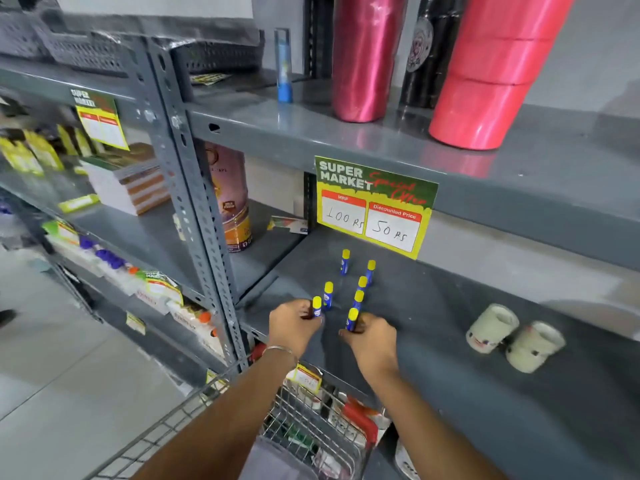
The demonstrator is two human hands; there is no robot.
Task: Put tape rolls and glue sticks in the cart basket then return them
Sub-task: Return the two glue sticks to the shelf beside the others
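Several blue glue sticks with yellow caps stand upright on the grey middle shelf [433, 317]. My left hand [294, 325] grips one glue stick [317, 306] at the front left of the group. My right hand [372, 336] grips another glue stick [352, 318] at the front right; both sticks are upright at the shelf surface. Others stand behind, such as one [345, 261] at the back. Two white tape rolls [491, 327] lie side by side on the same shelf, to the right. The wire cart basket [311, 424] is below my arms.
A price sign [375, 206] hangs from the upper shelf edge above the glue sticks. Tall pink and red rolls [485, 81] and a blue tube [284, 64] stand on the upper shelf. A steel upright [204, 216] divides the shelves; stationery fills the left bays.
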